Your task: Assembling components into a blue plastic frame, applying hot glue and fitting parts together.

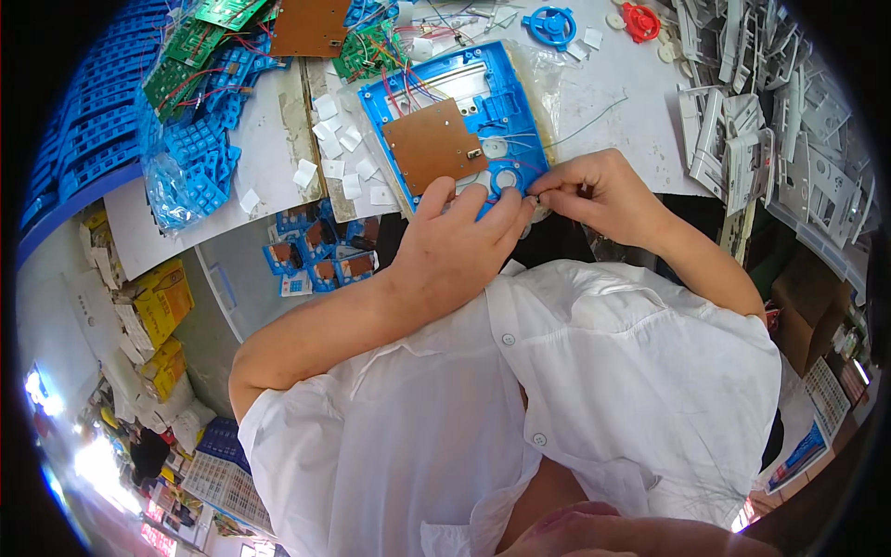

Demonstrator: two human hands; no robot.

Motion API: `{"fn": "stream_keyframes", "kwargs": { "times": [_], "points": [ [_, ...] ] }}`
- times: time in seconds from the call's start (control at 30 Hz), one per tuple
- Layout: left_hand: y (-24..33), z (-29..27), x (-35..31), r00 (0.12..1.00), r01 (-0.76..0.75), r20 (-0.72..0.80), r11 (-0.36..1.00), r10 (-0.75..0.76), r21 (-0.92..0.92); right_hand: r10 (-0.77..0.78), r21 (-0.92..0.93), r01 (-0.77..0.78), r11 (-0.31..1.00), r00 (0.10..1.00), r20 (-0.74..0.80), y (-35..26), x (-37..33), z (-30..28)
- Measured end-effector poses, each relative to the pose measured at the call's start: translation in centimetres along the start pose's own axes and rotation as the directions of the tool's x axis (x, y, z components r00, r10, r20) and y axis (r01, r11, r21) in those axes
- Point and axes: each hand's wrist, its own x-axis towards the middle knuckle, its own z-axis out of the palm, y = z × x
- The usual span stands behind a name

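Observation:
A blue plastic housing (509, 84) lies on the table in front of me, open side up. A brown circuit board (429, 141) rests over it, with thin coloured wires (408, 93) beside it. My left hand (455, 241) bends over the housing's near edge, its fingers curled and the tips brought to the near right corner. There my right hand (603, 197) meets them in a pinch, thumb against finger. Whatever lies between the fingertips of both hands is too small to make out. One pale wire (589, 121) sticks out to the right of the housing.
Green circuit boards (190, 56) and blue keypad parts (200, 153) are heaped at left. White squares (329, 139) lie beside the housing. Blue and red plastic rings (640, 22) sit at the back. White plastic parts (742, 130) crowd the right. Below the table, a bin holds blue units (320, 246).

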Motion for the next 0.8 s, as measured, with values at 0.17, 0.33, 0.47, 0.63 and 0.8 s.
{"fn": "stream_keyframes", "kwargs": {
  "times": [0.17, 0.33, 0.47, 0.63, 0.8],
  "points": [
    [-0.3, -0.2, 0.2, 1.0, 0.001, 0.0, 1.0, -0.001, -0.021, 0.018, -0.083, -0.007, 0.997, 0.99, 0.138, -0.9, 1.4, -1.4],
    [-2.2, -1.3, 0.0, 0.969, 0.107, -0.186, 0.956, -0.161, -0.273, -0.647, -0.553, 0.47, 0.688, 0.742, -0.174, -3.8, 7.2, -1.5],
    [-4.8, -1.0, -0.4, 0.909, 0.23, -0.301, 0.949, -0.289, -0.216, -0.757, -0.834, 0.37, 0.409, 0.648, -0.084, -6.0, 12.2, 0.7],
    [-5.5, 0.7, -0.7, 0.885, 0.248, -0.351, 0.948, -0.305, -0.197, -0.535, -0.834, 0.286, 0.472, 0.845, -0.012, -6.1, 14.2, 1.3],
    [-5.5, 0.7, -0.6, 0.888, 0.286, -0.303, 0.931, -0.346, -0.224, -0.561, -0.816, 0.292, 0.5, 0.827, -0.047, -6.5, 13.3, 1.2]
  ]
}}
